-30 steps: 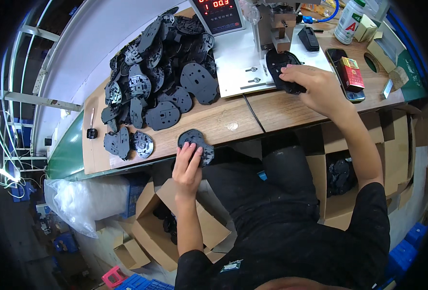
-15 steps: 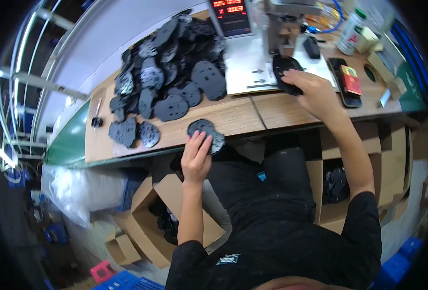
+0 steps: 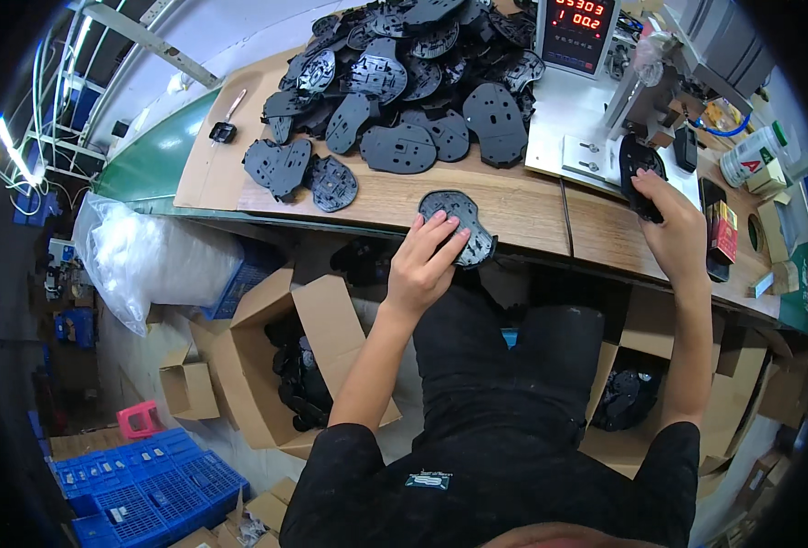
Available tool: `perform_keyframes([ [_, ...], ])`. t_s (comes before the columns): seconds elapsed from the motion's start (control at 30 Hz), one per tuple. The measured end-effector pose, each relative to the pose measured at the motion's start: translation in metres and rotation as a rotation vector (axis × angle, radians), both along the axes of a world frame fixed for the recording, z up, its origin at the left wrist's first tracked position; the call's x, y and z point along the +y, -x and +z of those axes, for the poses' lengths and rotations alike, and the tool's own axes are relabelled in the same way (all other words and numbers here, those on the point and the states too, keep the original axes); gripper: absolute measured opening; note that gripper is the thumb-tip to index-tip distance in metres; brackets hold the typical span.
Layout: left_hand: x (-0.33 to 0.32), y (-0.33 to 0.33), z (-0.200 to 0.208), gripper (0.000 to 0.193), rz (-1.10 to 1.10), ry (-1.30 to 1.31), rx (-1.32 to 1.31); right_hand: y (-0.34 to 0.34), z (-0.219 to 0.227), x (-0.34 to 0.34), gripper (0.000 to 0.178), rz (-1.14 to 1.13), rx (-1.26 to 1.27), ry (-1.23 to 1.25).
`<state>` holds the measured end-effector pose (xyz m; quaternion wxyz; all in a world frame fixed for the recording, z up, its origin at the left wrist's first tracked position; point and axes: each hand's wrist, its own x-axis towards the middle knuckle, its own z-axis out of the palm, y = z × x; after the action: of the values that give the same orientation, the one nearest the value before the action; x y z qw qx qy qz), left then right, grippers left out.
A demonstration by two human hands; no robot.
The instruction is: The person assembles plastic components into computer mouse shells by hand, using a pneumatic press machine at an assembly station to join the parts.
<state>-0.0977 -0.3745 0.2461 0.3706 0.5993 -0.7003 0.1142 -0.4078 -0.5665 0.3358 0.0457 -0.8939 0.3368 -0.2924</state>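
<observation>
My left hand point(image 3: 425, 260) rests its fingers on top of a black plastic shell point(image 3: 463, 212) at the table's front edge and holds it there. The shell is rounded and waisted, with moulded detail on its upper face, and it juts a little past the edge. On the right, my right hand point(image 3: 673, 224) grips a second black plastic shell point(image 3: 639, 164) from its near end. That one lies at the metal plate point(image 3: 550, 123), below the head of a bench press point(image 3: 655, 105). My right thumb is mostly hidden.
A large heap of similar black shells point(image 3: 395, 78) covers the table's back left. A red-digit display box point(image 3: 575, 36) stands behind the plate. Right of the press are a white bottle point(image 3: 753, 155), a phone point(image 3: 714, 196) and a red box point(image 3: 723, 233). Open cartons point(image 3: 262, 384) holding black parts stand below.
The whole view has swung, so the table and both hands appear farther right and higher. Both hands keep hold of their shells, with little visible shift relative to the table.
</observation>
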Motion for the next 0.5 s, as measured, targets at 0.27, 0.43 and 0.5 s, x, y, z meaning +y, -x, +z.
perform_keyframes([
  [0.27,-0.003,0.0,0.001,0.047,-0.027,-0.013,-0.002,0.004,0.003,-0.001,0.043,0.002,0.056,0.018],
  [0.43,-0.004,0.005,-0.007,0.046,0.039,0.021,-0.063,0.003,0.0,-0.002,0.042,0.027,0.067,0.047],
  [0.5,-0.005,0.006,-0.01,0.046,0.032,0.027,-0.084,0.001,0.002,0.001,0.039,0.003,0.085,0.074],
])
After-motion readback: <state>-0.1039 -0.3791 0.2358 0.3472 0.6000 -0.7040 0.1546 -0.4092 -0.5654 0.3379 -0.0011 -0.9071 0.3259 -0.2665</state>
